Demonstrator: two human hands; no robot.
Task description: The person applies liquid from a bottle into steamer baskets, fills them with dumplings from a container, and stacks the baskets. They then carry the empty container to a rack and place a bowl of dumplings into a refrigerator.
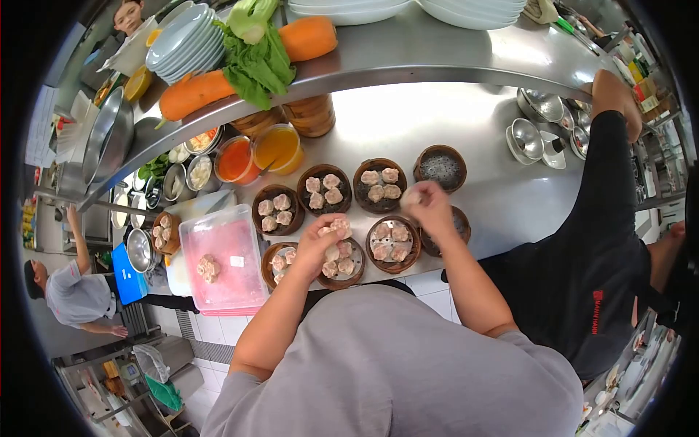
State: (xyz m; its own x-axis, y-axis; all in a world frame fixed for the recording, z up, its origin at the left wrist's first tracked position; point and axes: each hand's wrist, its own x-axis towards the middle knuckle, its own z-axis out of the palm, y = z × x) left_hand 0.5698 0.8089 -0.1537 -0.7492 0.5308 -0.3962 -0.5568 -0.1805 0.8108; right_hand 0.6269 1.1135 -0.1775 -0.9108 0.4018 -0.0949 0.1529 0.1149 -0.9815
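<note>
Observing remotely, I find the left hand (pixel 317 246) with fingers curled around at least one pale dumpling (pixel 339 226), over the edge of a round steamer basket (pixel 357 278) on the bench (pixel 499 178). The right hand (pixel 432 211) is blurred; I cannot tell whether it pinches anything. Further dumplings (pixel 392 191) sit in fours in several neighbouring baskets (pixel 418 246). I judge each piece light, soft and slightly tacky, likely to dent or tear. I would grip low on opposite sides, applying light fingertip pressure and keeping the top unpressed.
</note>
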